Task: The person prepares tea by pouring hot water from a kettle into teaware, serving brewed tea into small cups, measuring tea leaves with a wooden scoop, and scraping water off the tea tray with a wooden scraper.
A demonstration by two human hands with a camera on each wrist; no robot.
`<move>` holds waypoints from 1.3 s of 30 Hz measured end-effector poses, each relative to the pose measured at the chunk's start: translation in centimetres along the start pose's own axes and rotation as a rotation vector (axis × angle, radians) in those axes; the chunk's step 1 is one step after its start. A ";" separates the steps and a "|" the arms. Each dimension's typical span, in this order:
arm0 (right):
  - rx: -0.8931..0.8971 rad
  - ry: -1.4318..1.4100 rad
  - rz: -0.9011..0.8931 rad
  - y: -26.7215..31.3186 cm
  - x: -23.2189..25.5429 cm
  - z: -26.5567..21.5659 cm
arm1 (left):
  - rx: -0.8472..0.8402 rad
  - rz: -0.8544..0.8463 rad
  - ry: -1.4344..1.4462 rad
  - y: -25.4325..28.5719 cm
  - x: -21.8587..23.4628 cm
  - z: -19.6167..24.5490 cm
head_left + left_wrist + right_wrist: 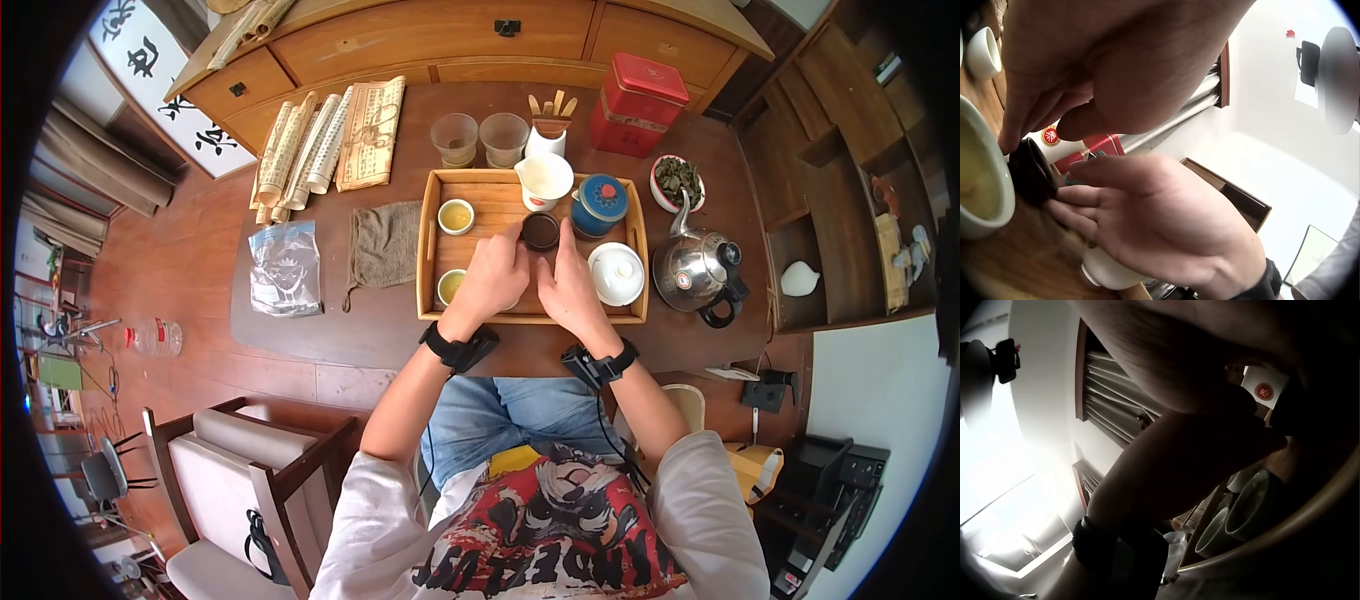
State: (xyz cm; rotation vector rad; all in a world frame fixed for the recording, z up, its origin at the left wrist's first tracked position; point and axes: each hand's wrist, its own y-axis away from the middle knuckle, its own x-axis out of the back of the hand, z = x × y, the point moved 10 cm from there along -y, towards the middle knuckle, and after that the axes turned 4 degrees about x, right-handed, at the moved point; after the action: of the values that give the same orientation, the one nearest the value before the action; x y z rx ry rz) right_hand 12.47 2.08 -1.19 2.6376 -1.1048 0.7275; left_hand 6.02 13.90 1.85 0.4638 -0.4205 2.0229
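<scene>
A small dark round cup point(540, 232) stands between my two hands over the bamboo tray point(425, 235). My left hand point(497, 268) reaches it from the left, fingertips right at its rim. From the other side my right hand point(570, 285) touches it with fairly straight fingers, the thumb apart from it in the left wrist view. Behind the dark cup stands a white pitcher point(547, 180). A blue tin point(600, 203) and a white lidded bowl point(616, 274) are to the right. Two white cups of yellowish tea, a far one point(456, 216) and a near one point(450, 288), sit on the left.
A steel kettle point(695, 265) stands right of the tray, with a bowl of tea leaves point(678, 184) behind it. A red tin point(640, 105), tea tools point(549, 115) and two clear cups point(455, 140) stand at the back. A grey cloth point(382, 245) and plastic bag point(284, 270) lie left.
</scene>
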 end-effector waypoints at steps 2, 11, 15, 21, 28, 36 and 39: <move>0.031 0.037 0.009 1.0 0.2 -0.7 | -0.083 0.001 -0.015 0.4 0.4 0.3; 0.081 -0.140 -0.073 6.7 -0.5 -2.7 | -0.125 -0.138 -0.376 5.7 4.2 0.8; 0.171 -0.059 -0.091 7.2 -2.1 -1.7 | -0.140 -0.153 -0.429 6.2 4.0 0.6; 0.150 -0.146 -0.106 7.6 -2.7 -1.2 | -0.200 -0.130 -0.462 6.0 3.3 0.6; 0.128 -0.124 -0.099 8.2 -1.6 -0.8 | -0.225 -0.121 -0.458 5.7 1.8 1.0; 0.118 0.021 -0.035 9.2 0.9 -0.4 | -0.218 -0.129 -0.448 5.0 -1.0 2.8; 0.109 0.037 -0.035 9.6 1.3 -0.3 | -0.248 -0.133 -0.438 4.8 -1.9 3.0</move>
State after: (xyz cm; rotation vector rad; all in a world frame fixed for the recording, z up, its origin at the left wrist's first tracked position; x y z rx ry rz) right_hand 6.37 -5.37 -0.35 2.7136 -1.0340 0.8485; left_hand 3.08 8.89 3.06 0.7601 -0.8721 1.7062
